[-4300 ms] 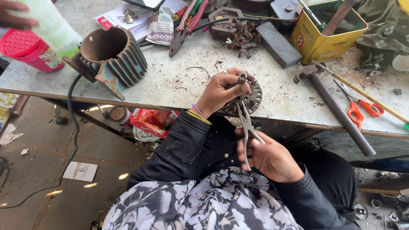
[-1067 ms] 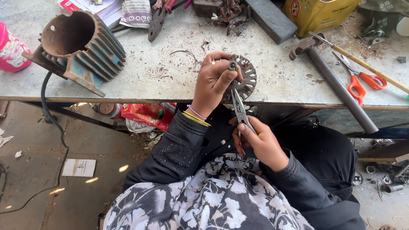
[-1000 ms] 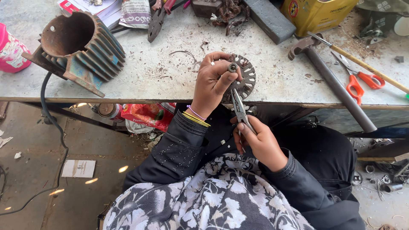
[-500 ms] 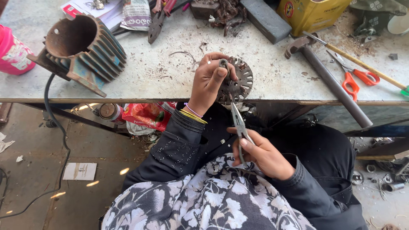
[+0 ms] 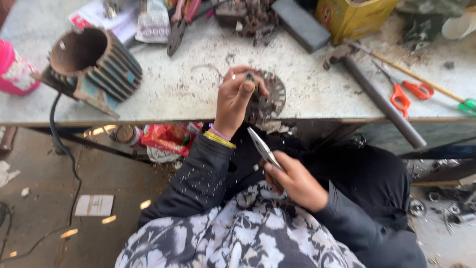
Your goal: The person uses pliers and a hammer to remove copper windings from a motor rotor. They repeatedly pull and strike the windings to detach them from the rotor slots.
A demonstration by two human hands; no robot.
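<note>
Round, rusty slotted metal disc (image 5: 270, 97) at bench edge, tilted, partly overhanging. Slim grey metal pliers (image 5: 263, 147) below it, tips angled upward.

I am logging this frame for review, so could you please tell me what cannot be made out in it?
Head view only:
- Round metal part: its near side is hidden by the left hand.
- Small piece at that hand's fingertips: too small to identify.
- Pliers: the handles are buried in the right hand, and the tips are blurred.
- Yellow tin: cut off by the top edge.
- Pink container: cut off by the left edge.
</note>
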